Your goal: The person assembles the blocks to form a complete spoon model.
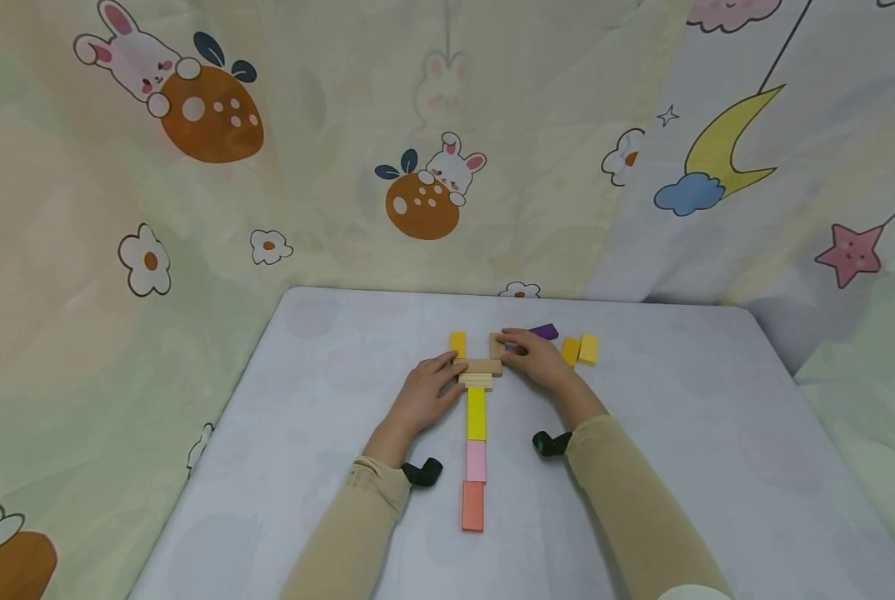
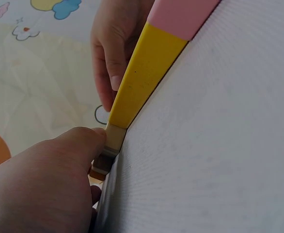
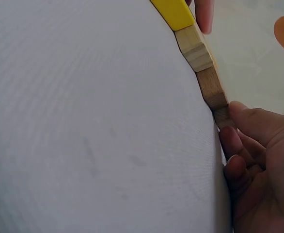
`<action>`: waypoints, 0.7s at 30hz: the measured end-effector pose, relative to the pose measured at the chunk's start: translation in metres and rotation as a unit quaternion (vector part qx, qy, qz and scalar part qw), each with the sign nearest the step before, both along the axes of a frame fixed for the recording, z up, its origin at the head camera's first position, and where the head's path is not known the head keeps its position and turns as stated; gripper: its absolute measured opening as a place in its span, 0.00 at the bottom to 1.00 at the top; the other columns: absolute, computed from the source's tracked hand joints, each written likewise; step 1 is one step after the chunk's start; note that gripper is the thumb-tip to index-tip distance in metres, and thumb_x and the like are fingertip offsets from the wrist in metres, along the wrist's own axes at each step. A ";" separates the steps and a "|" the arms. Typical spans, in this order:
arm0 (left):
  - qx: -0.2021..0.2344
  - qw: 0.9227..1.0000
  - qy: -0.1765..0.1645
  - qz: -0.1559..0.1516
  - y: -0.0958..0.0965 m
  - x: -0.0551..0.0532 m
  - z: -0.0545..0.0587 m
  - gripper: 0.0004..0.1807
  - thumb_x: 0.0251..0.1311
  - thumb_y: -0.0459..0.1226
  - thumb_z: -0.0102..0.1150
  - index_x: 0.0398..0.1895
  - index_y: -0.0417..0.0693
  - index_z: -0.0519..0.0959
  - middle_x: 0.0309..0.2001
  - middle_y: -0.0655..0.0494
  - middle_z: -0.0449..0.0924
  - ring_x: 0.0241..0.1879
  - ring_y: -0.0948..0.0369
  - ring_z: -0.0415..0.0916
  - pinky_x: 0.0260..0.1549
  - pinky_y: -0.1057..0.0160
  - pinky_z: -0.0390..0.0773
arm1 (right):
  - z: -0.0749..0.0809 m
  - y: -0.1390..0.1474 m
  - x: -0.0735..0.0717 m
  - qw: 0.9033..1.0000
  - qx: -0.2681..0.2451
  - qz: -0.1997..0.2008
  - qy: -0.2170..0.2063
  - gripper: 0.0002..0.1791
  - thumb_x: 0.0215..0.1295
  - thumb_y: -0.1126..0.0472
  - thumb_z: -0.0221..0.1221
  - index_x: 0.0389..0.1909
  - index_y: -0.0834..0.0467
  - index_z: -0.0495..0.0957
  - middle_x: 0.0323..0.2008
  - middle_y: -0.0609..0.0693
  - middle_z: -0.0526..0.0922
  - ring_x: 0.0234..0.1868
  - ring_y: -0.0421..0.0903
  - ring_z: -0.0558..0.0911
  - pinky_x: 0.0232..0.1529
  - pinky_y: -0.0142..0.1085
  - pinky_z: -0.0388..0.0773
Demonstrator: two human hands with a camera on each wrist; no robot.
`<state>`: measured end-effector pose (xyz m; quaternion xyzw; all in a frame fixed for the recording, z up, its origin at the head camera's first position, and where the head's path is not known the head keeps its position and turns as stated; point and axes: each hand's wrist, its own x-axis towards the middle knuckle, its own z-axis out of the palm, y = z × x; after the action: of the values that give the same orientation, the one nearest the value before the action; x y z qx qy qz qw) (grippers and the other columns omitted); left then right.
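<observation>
A line of coloured wooden blocks runs up the table: orange-red block point(image 1: 473, 506), pink block point(image 1: 476, 461), yellow block point(image 1: 477, 414). Pale blocks point(image 1: 476, 381) lie crosswise at its far end, and beyond them a brown block point(image 1: 483, 367). My left hand point(image 1: 422, 393) touches the left ends of the crosswise blocks, its thumb beside the pale ones in the left wrist view. With thumb and fingers, my right hand point(image 1: 535, 358) pinches a tan block point(image 1: 496, 345) standing lengthwise at the brown block's right end. Opposite it on the left stands an orange-yellow block point(image 1: 458, 343).
Behind my right hand lies a purple block point(image 1: 545, 332). Two more blocks, an orange-yellow one point(image 1: 571, 351) and a yellow one point(image 1: 588, 350), lie to its right. The white table point(image 1: 327, 367) ends at a patterned cloth backdrop point(image 1: 327, 192).
</observation>
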<state>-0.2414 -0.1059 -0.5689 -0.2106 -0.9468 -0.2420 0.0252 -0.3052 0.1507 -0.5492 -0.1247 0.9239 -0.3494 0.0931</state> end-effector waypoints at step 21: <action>0.006 1.000 0.000 -0.002 0.000 0.000 0.001 0.25 0.71 0.51 0.52 0.70 0.62 0.70 0.75 0.58 0.62 0.72 0.52 0.62 0.71 0.47 0.63 | 0.025 0.047 0.051 0.996 -0.019 -0.022 0.084 0.20 0.71 0.56 0.58 0.63 0.53 0.76 0.68 0.51 0.71 0.46 0.49 0.78 0.46 0.43 0.78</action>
<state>-0.2412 -0.1060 -0.5683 -0.2126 -0.9448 -0.2478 0.0260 -0.2546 0.1976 -0.5241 -0.1347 0.9244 -0.3568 0.0048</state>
